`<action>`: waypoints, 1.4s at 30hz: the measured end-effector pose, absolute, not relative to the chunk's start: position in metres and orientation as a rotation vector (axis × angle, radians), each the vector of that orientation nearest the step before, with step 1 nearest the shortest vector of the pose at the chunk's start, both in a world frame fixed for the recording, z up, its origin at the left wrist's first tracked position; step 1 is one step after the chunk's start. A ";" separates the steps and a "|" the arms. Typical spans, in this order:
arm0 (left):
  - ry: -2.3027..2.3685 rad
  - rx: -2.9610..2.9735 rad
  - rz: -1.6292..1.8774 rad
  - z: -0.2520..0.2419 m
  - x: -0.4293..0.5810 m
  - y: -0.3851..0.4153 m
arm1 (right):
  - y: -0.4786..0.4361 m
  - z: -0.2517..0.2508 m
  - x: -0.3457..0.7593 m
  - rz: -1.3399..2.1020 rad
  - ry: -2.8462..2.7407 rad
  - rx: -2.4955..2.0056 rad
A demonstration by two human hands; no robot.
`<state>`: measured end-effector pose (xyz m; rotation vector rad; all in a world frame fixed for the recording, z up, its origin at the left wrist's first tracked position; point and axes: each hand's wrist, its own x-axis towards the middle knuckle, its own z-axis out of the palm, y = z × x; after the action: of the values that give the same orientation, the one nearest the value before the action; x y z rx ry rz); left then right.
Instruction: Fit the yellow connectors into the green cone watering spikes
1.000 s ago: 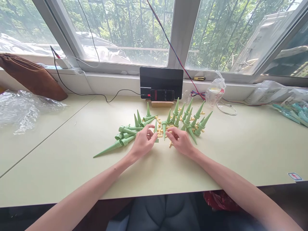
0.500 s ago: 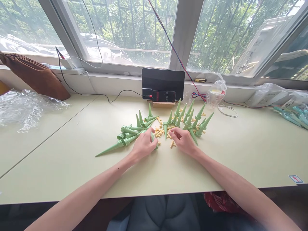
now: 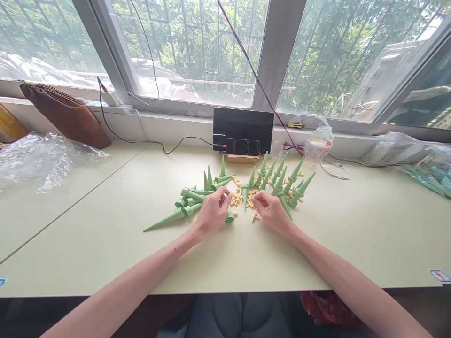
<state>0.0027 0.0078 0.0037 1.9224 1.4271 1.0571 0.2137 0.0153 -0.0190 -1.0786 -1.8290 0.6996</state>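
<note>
Green plastic cone spikes cover the middle of the pale table (image 3: 105, 244): a lying pile (image 3: 192, 199) at the left, several upright ones (image 3: 282, 180) at the right. Small yellow pieces (image 3: 241, 199) are scattered between them. My left hand (image 3: 211, 213) is closed round a green spike (image 3: 229, 217) whose wide end shows below the fingers. My right hand (image 3: 271, 211) has its fingers pinched together among the yellow pieces, holding something too small to name.
A dark tablet (image 3: 243, 127) and a phone (image 3: 243, 146) stand at the window sill behind the spikes. A brown pouch (image 3: 66, 115) and crumpled clear plastic (image 3: 42, 159) lie at the left, plastic bags (image 3: 319, 138) and teal parts (image 3: 431, 176) at the right. Cables run along the sill.
My left hand has turned the spike from upright to lying in its fingers. My right hand has drawn in to the yellow pieces. The camera has tilted slightly.
</note>
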 end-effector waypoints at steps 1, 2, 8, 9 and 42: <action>1.368 1.924 1.084 0.003 0.003 0.008 | 0.015 -0.019 0.214 0.694 -1.831 -1.082; 1.314 1.940 1.106 0.002 0.003 0.007 | 0.015 -0.018 0.214 0.682 -1.840 -1.085; 1.090 2.211 1.095 -0.003 0.007 0.000 | 0.014 -0.017 0.212 0.551 -1.935 -1.098; 1.055 2.246 1.070 -0.004 0.008 -0.002 | 0.014 -0.017 0.212 0.525 -1.938 -1.100; 0.687 2.536 0.883 -0.020 0.014 -0.029 | 0.005 -0.022 0.216 0.387 -2.359 -0.994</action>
<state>0.0139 -0.0289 -0.0195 2.5364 0.6873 0.8828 0.2156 0.0055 -0.0221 -0.9944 -2.3587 0.3872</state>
